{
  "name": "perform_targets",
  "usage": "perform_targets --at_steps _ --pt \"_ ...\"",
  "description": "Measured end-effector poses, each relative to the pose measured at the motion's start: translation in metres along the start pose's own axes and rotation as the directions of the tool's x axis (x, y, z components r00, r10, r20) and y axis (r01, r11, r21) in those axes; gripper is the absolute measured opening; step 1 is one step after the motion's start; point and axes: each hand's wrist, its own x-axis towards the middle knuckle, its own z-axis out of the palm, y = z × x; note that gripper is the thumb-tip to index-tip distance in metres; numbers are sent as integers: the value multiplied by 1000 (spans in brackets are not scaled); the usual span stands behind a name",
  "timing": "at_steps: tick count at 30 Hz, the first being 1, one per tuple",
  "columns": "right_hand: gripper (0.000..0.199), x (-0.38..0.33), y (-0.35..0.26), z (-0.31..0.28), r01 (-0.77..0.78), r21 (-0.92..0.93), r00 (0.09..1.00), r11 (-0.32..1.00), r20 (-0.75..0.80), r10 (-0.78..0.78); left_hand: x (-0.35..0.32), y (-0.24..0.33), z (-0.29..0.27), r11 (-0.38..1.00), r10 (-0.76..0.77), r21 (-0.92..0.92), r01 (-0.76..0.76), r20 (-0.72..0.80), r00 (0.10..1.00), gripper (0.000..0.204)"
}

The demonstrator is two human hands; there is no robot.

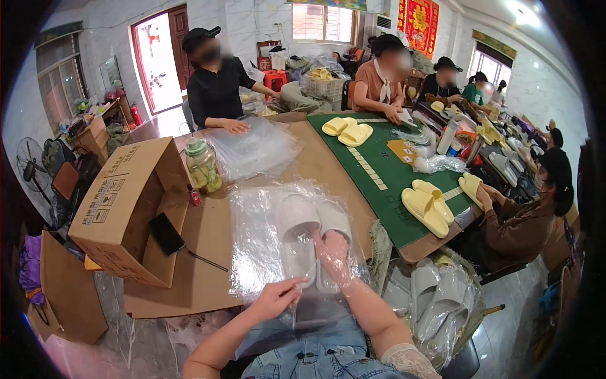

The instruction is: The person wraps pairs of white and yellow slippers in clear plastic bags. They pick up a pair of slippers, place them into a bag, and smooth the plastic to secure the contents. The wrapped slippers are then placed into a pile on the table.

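Observation:
A pair of pale grey slippers lies side by side on a stack of clear plastic bags, toes away from me; the left slipper point(298, 218) and the right slipper point(334, 216) show through a clear plastic bag point(252, 265). My right hand point(333, 256) reaches in under the plastic and grips the right slipper near its strap; some fingertips are hidden. At the near end, my left hand point(278, 298) pinches the bag's edge beside the left slipper's heel.
An open cardboard box point(120, 215) with a black phone point(166, 234) stands at left, near a glass jar point(203, 165). More plastic bags point(255, 148) lie ahead. Yellow slippers point(426, 207) rest on the green table. Bagged grey slippers point(442, 303) are at lower right. Several people work around.

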Motion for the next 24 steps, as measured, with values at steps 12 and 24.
perform_targets --at_steps 12,24 --pt "49 -14 30 -1 79 10 988 997 -132 -77 48 -31 -86 740 245 668 -81 -155 957 60" --pt "44 -50 103 -220 73 -128 871 989 -474 -125 103 -62 -81 428 64 902 62 -98 993 85"
